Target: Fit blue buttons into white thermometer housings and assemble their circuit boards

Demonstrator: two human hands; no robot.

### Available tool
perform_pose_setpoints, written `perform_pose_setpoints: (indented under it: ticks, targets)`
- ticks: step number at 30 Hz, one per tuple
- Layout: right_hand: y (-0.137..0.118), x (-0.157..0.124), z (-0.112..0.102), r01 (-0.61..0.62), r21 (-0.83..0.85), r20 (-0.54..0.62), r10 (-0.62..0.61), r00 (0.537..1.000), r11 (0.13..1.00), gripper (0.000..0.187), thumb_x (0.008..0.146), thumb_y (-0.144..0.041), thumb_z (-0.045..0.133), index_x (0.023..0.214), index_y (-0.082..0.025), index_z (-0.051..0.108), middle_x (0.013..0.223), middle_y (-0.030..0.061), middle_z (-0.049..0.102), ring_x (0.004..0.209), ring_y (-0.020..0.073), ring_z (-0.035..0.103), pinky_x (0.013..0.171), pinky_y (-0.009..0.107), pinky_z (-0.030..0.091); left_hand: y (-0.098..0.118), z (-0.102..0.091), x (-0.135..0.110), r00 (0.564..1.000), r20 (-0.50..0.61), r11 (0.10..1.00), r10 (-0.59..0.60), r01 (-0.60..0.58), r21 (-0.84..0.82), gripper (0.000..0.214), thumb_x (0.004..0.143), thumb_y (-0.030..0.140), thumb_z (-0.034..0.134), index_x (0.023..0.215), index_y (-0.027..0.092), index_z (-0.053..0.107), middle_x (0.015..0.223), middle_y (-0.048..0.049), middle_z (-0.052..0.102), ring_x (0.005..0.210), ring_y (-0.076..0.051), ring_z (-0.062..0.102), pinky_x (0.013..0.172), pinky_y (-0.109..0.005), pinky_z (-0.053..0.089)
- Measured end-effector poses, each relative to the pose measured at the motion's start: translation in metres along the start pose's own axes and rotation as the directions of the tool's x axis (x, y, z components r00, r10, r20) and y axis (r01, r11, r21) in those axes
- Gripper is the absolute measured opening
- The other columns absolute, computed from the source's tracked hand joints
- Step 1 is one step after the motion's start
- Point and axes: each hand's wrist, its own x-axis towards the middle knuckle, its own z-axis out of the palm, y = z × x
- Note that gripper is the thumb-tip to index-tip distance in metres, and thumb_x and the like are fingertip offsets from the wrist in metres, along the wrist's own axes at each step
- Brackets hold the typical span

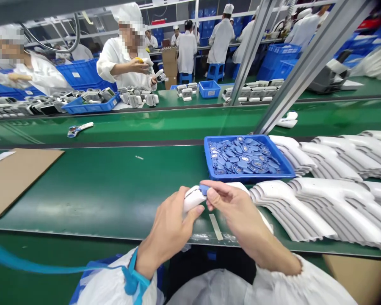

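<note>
My left hand (169, 228) is closed around a white plastic shell (193, 198), held just above the near edge of the green bench. My right hand (238, 207) pinches a small blue piece (204, 189) against the top of that shell. Directly behind my hands stands a blue tray (209, 169) filled with several small blue parts (241, 159). To the right lie rows of overlapping white shells (311, 207).
A brown cardboard sheet (15, 178) lies at the left of the bench. Beyond runs a green conveyor (161, 125) with a white device (79, 128) on it. Slanted metal posts (305, 67) rise at the right. Across the line, people in white coats work beside blue bins (89, 106).
</note>
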Motion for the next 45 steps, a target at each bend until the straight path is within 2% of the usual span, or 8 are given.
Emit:
perform_pose_setpoints:
  ticks: [4, 12, 19, 25, 30, 34, 39, 45]
  targets:
    - [0.010, -0.007, 0.001, 0.156, -0.196, 0.014, -0.156, 0.988, 0.968, 0.036, 0.091, -0.051, 0.067, 0.113, -0.023, 0.073, 0.100, 0.0049, 0.073, 0.086, 0.0170, 0.066, 0.076, 0.031, 0.054, -0.002, -0.004, 0.000, 0.996, 0.083, 0.999, -0.043, 0.042, 0.021, 0.024, 0.101, 0.043, 0.051, 0.112, 0.022, 0.053, 0.106, -0.0042, 0.065, 0.094, -0.023, 0.059, 0.076, -0.031, 0.039]
    - [0.004, -0.011, -0.010, 0.544, -0.492, 0.084, -0.584, 0.807, 0.680, 0.017, 0.097, -0.027, 0.062, 0.109, -0.023, 0.073, 0.101, 0.0028, 0.074, 0.091, 0.0147, 0.069, 0.079, 0.026, 0.056, -0.003, -0.015, 0.000, 0.978, 0.210, 0.989, 0.022, -0.052, 0.141, 0.027, 0.103, 0.046, 0.044, 0.117, 0.023, 0.051, 0.105, -0.0035, 0.065, 0.092, -0.024, 0.058, 0.079, -0.035, 0.040]
    - [0.006, -0.008, -0.010, 0.468, -0.576, 0.084, -0.522, 0.849, 0.670, 0.017, 0.095, -0.022, 0.064, 0.108, -0.021, 0.075, 0.102, 0.0029, 0.077, 0.091, 0.0163, 0.072, 0.080, 0.026, 0.058, -0.013, 0.001, -0.005, 0.989, 0.140, 0.994, 0.055, -0.068, 0.091, 0.033, 0.107, 0.048, 0.036, 0.129, 0.026, 0.047, 0.110, -0.0027, 0.066, 0.094, -0.024, 0.059, 0.084, -0.038, 0.041]
    - [0.011, -0.008, -0.012, 0.538, -0.660, 0.136, -0.621, 0.772, 0.524, 0.017, 0.098, -0.021, 0.059, 0.110, -0.015, 0.070, 0.091, 0.0040, 0.073, 0.079, 0.0146, 0.068, 0.072, 0.026, 0.056, -0.013, -0.004, -0.001, 0.988, 0.083, 0.970, 0.130, -0.144, 0.196, 0.031, 0.107, 0.042, 0.044, 0.135, 0.029, 0.048, 0.128, -0.0004, 0.063, 0.104, -0.024, 0.059, 0.091, -0.040, 0.039]
    - [0.014, -0.011, -0.010, 0.536, -0.655, 0.130, -0.620, 0.774, 0.532, 0.015, 0.100, -0.024, 0.057, 0.108, -0.020, 0.069, 0.093, 0.0031, 0.074, 0.079, 0.0147, 0.070, 0.070, 0.027, 0.057, -0.009, -0.008, 0.003, 0.987, 0.086, 0.979, 0.136, -0.147, 0.139, 0.033, 0.107, 0.045, 0.042, 0.133, 0.028, 0.052, 0.122, -0.0006, 0.067, 0.102, -0.023, 0.061, 0.091, -0.038, 0.042]
    - [0.014, -0.015, -0.008, 0.570, -0.640, 0.094, -0.684, 0.724, 0.516, 0.016, 0.098, -0.025, 0.060, 0.112, -0.021, 0.067, 0.102, 0.0056, 0.075, 0.090, 0.0170, 0.071, 0.079, 0.030, 0.060, -0.007, -0.005, 0.000, 0.984, 0.095, 0.976, 0.150, -0.162, 0.143, 0.039, 0.107, 0.047, 0.040, 0.136, 0.024, 0.052, 0.124, -0.0034, 0.067, 0.100, -0.023, 0.062, 0.089, -0.037, 0.045]
    - [0.011, -0.016, -0.009, 0.638, -0.618, 0.240, -0.664, 0.708, 0.458, 0.023, 0.102, -0.022, 0.051, 0.120, -0.020, 0.066, 0.108, 0.0078, 0.074, 0.093, 0.0173, 0.072, 0.078, 0.030, 0.061, -0.006, 0.002, -0.005, 0.976, 0.052, 0.965, 0.210, -0.215, 0.153, 0.045, 0.109, 0.047, 0.032, 0.142, 0.022, 0.049, 0.121, -0.0072, 0.068, 0.101, -0.024, 0.063, 0.089, -0.039, 0.046]
    - [0.011, -0.020, -0.010, 0.650, -0.660, 0.261, -0.696, 0.669, 0.376, 0.027, 0.101, -0.017, 0.049, 0.122, -0.013, 0.066, 0.101, 0.0091, 0.075, 0.085, 0.0162, 0.072, 0.071, 0.027, 0.060, -0.007, 0.007, -0.008, 0.970, 0.050, 0.956, 0.240, -0.245, 0.160, 0.040, 0.109, 0.043, 0.038, 0.142, 0.023, 0.047, 0.128, -0.0061, 0.065, 0.106, -0.024, 0.061, 0.089, -0.038, 0.042]
